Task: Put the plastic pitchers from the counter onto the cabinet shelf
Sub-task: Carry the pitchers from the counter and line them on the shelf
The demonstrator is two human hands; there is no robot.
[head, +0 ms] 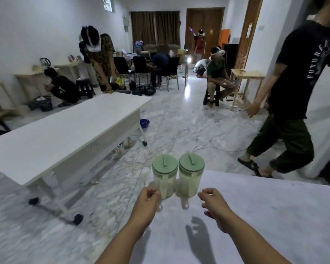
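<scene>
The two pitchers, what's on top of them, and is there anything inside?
Each plastic pitcher, left and right, has a green lid closed on top. The cloudy walls look pale; whether anything is inside cannot be told.

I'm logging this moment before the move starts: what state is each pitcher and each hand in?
Left pitcher: upright on the counter, green lid on, ungripped.
Right pitcher: upright beside it, lid on, ungripped.
Left hand: loosely curled, empty, near the left pitcher's handle.
Right hand: loosely curled, empty.
</scene>
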